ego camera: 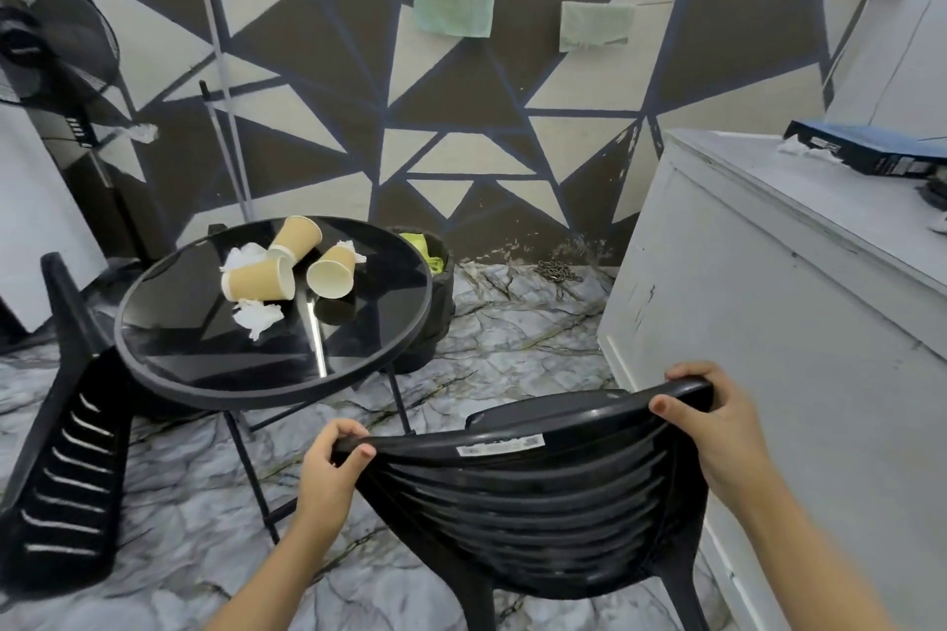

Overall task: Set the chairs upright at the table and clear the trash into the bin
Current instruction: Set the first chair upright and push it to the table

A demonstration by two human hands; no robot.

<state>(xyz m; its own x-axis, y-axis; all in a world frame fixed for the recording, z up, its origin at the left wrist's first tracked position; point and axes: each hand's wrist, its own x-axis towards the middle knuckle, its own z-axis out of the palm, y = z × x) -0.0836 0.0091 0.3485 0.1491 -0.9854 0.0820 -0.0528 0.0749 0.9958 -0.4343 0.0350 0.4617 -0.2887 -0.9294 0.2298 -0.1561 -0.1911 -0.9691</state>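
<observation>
A black plastic chair (538, 502) stands in front of me, its slatted back toward me. My left hand (330, 469) grips the left end of its top rail and my right hand (717, 420) grips the right end. A second black chair (66, 466) lies tipped against the left side of the round black glass table (379, 302). On the table lie three toppled paper cups (259, 279) and crumpled white tissues (256, 318). A black bin (435, 318) with green trash inside stands behind the table's right edge.
A white cabinet (768, 297) stands close on the right, with a dark box (871, 149) on top. A standing fan (46, 46) and a mop handle (225, 128) are at the back left. A chain (558, 272) lies on the marble floor by the wall.
</observation>
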